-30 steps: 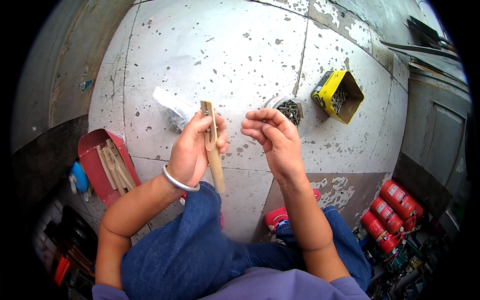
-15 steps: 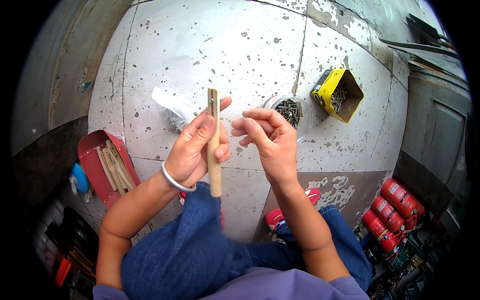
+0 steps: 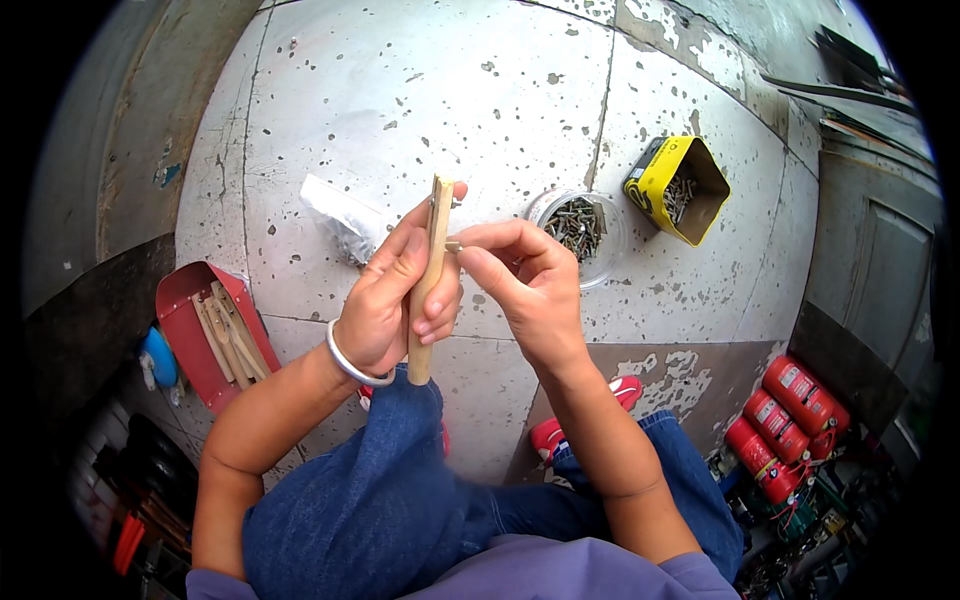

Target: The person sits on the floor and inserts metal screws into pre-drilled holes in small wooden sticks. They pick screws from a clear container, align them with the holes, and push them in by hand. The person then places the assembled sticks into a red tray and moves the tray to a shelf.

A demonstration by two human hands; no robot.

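Note:
My left hand (image 3: 385, 290) is closed round a pale wooden handle (image 3: 421, 350), held upright with its slotted end up. A small metal bolt (image 3: 453, 203) sticks out of the handle's side near the top. Between the thumb and forefinger of my right hand (image 3: 540, 290) is a small metal screw (image 3: 454, 246). Its tip meets the handle's right side, just below the upper bolt. How deep it sits cannot be made out. Behind my right hand stands a clear round tub (image 3: 617, 240) full of loose metal fasteners.
A yellow and black tin (image 3: 665, 180) of fasteners stands to the right. A clear plastic bag (image 3: 340, 212) lies behind my left hand. At left, a red container (image 3: 178, 300) holds several wooden handles (image 3: 228, 335). Red fire extinguishers (image 3: 770, 430) lie at lower right.
My right hand has moved left and brought the screw against the handle. The handle has turned and tilted slightly, its top leaning right, so the slot faces more to the left.

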